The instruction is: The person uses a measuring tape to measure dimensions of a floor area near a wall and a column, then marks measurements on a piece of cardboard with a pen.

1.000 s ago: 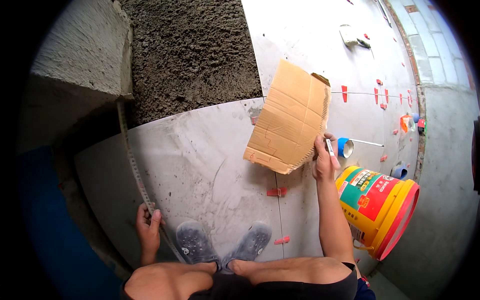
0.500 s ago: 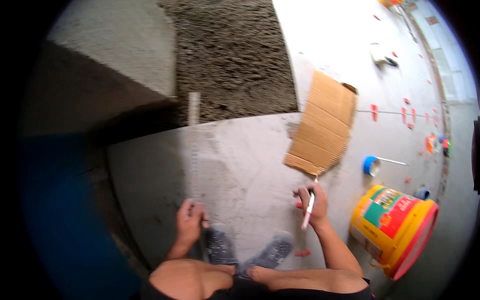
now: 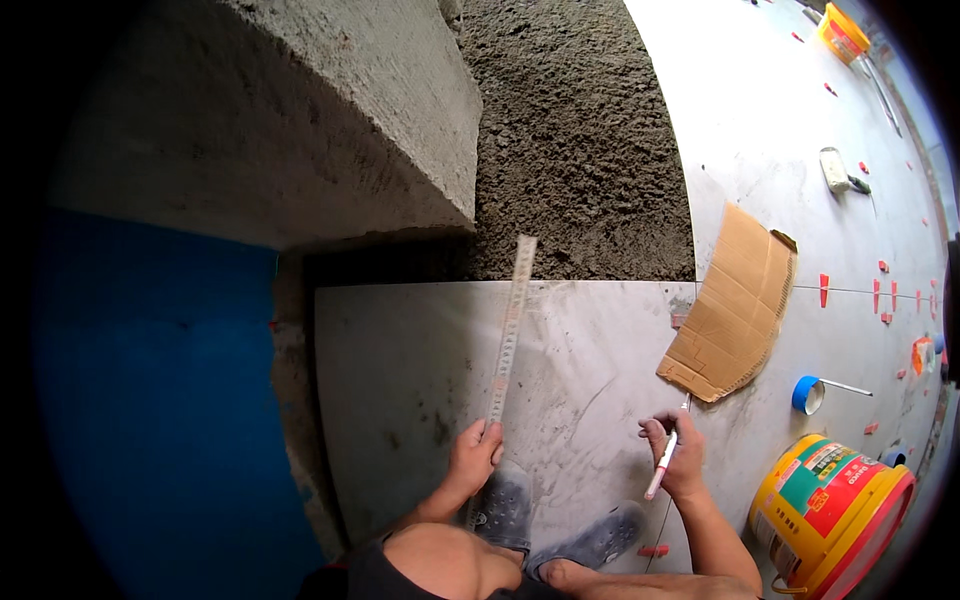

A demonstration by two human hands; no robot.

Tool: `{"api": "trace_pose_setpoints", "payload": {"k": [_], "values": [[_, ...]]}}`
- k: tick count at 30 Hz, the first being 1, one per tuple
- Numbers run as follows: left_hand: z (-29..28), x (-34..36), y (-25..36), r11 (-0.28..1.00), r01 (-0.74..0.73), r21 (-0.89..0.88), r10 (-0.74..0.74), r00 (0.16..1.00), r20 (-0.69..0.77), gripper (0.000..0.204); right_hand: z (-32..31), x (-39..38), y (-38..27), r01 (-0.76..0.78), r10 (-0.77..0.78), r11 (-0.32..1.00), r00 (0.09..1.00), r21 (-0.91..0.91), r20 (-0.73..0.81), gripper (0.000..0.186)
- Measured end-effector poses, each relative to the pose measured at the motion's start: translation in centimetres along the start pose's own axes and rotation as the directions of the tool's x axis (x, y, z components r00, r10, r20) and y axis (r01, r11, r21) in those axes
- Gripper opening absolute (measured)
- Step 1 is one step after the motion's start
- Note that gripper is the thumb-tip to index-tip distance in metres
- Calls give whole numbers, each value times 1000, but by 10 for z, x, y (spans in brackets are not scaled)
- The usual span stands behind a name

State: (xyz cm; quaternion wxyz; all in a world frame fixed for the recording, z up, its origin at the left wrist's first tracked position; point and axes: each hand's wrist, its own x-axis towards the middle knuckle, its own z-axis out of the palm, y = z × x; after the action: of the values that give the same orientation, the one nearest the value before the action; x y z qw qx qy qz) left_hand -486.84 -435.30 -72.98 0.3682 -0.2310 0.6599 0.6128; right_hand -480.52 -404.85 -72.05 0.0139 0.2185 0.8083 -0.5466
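My left hand (image 3: pixel 473 455) is clenched around the near end of one long steel ruler (image 3: pixel 508 335), which runs away from me across the big grey floor tile (image 3: pixel 400 370) toward the rough mortar bed (image 3: pixel 580 150). My right hand (image 3: pixel 678 455) grips one white marker pen with a red tip (image 3: pixel 662 468), held just above the tile and well to the right of the ruler, not yet touching it.

To do this well, I judge I should press the ruler flat on the tile, keep my left fingers behind its edge, bring the pen tip snug against that edge, and draw toward myself in one steady pass so the ruler cannot swing.

Counting what lies about: one tile under me, and my two grey clogs (image 3: pixel 505 505) standing on it. One piece of brown cardboard (image 3: pixel 735 305) lies on the laid floor to the right. Near it sit one blue roll of tape (image 3: pixel 807 394), one yellow bucket with a red rim (image 3: pixel 828 510), and a second yellow tub (image 3: pixel 843 33) far off. Small red tile clips (image 3: pixel 823 290) dot the joints; I make out about a dozen, the far ones too small to count surely. One concrete step (image 3: pixel 330 110) rises at upper left, beside a blue wall (image 3: pixel 150 400).
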Motion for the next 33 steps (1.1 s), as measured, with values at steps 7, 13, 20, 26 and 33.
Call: {"api": "trace_pose_setpoints", "payload": {"k": [7, 13, 20, 26, 33], "values": [[76, 16, 127, 995, -74, 72, 27, 860, 510, 27, 40, -5, -50, -220, 49, 923, 880, 314, 472, 61], [194, 2, 287, 778, -537, 325, 299, 773, 560, 25, 67, -14, -103, -173, -232, 730, 847, 662, 478, 55], [276, -87, 458, -131, -962, 241, 655, 99, 749, 35, 8, 50, -206, 18, -252, 201, 967, 979, 33, 21], [245, -54, 487, -339, -889, 309, 764, -69, 641, 34, -237, 115, -239, 579, -142, 629, 742, 519, -656, 34], [188, 62, 306, 445, -510, 736, 178, 856, 485, 22, -423, 79, -272, 497, -340, 752, 856, 433, -391, 38]]}}
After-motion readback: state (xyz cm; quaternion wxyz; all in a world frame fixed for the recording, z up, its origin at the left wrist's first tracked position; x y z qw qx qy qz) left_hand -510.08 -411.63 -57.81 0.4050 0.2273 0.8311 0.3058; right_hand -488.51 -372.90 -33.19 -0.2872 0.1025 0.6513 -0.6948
